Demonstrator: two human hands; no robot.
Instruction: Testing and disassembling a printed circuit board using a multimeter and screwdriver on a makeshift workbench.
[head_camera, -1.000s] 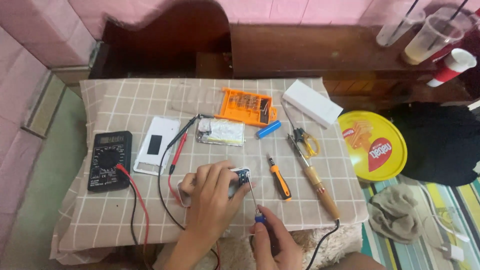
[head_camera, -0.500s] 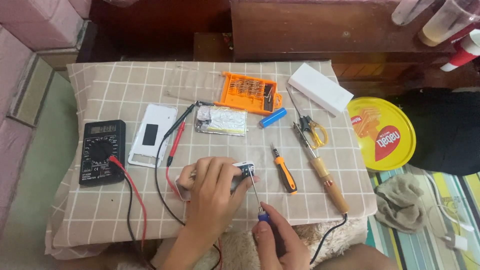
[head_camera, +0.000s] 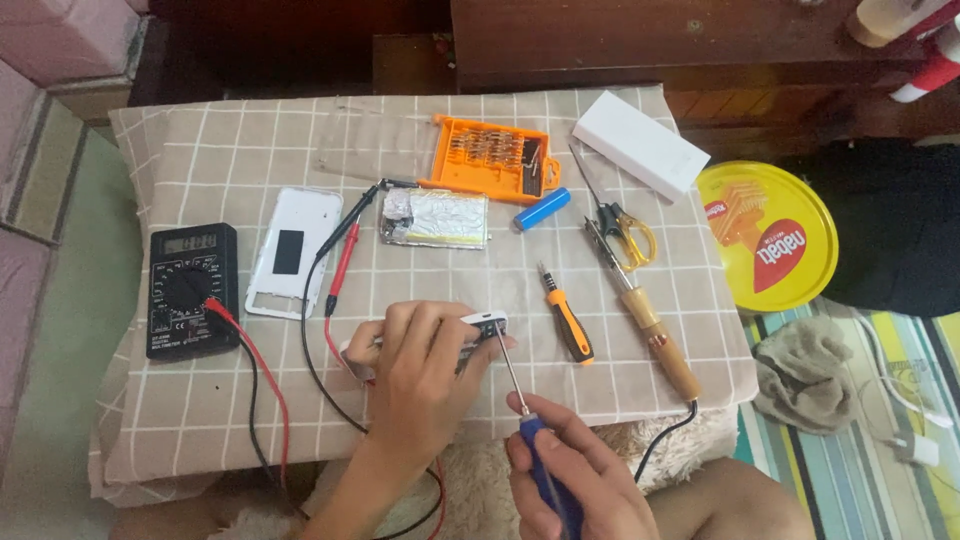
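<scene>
Left hand (head_camera: 425, 365) clamps down on a small white device (head_camera: 483, 324) near the front edge of the checked cloth (head_camera: 200, 420), fingers curled over it, only its right end peeking out. Right hand (head_camera: 570, 475) sits off the cloth's front edge, fist wrapped round a blue-handled screwdriver (head_camera: 530, 420), shaft angled up and left, tip touching the device's exposed end.

Open room: a bare stretch of cloth lies front-left between the multimeter (head_camera: 190, 290) and the hands; another gap sits right of the device before the orange screwdriver (head_camera: 567, 315). The soldering iron (head_camera: 650, 310) runs diagonally toward the right edge, its cord dropping over the front. Red and black leads loop past the left wrist.

Count: two screwdrivers, one soldering iron, one multimeter, two probes (head_camera: 345, 250), one orange bit case (head_camera: 490, 158), one blue cell (head_camera: 542, 209), one foil-wrapped pack (head_camera: 440, 218), one white back cover (head_camera: 295, 250), one white box (head_camera: 640, 145), one pair of scissors (head_camera: 625, 225). A yellow tin (head_camera: 765, 235) sits just off the right edge.
</scene>
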